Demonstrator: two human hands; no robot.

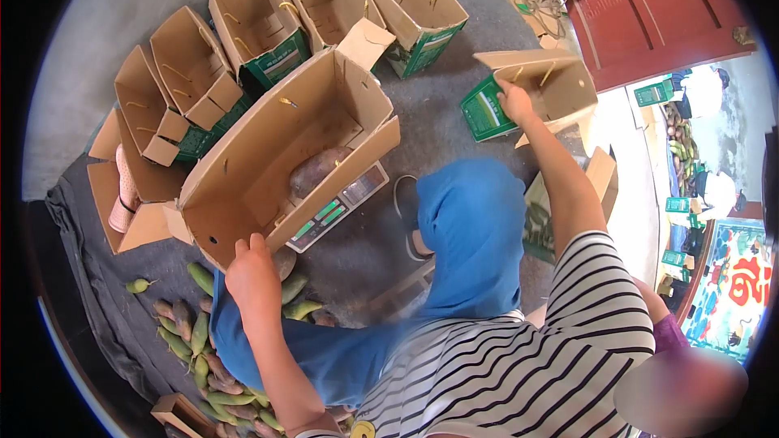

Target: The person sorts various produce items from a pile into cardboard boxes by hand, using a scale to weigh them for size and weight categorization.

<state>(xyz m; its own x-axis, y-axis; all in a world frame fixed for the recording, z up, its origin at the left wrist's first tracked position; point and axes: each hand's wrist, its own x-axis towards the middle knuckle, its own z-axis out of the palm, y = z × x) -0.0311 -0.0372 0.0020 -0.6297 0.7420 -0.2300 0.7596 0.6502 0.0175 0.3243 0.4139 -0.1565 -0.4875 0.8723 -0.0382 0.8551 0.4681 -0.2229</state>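
Observation:
A large open cardboard box [243,158] sits tilted on a digital scale [357,191] with lit green displays. Inside it lies a purplish, oblong root vegetable [320,170]. My left hand [254,268] is closed over the near corner of this box's rim, with the fingertips on the inner side. Off to the right, my right hand [514,102] grips the upper edge of a smaller green-and-brown carton [560,93], whose flaps stand open and which has yellow cord handles inside. Part of the scale is hidden under the large box.
Several open cartons [256,20] with yellow cords line the wall. One carton at left holds a pink perforated item [122,191]. Green and purplish root vegetables [199,332] lie on dark cloth at lower left. A red door [649,16] stands at upper right. Another person [669,332] is close at right.

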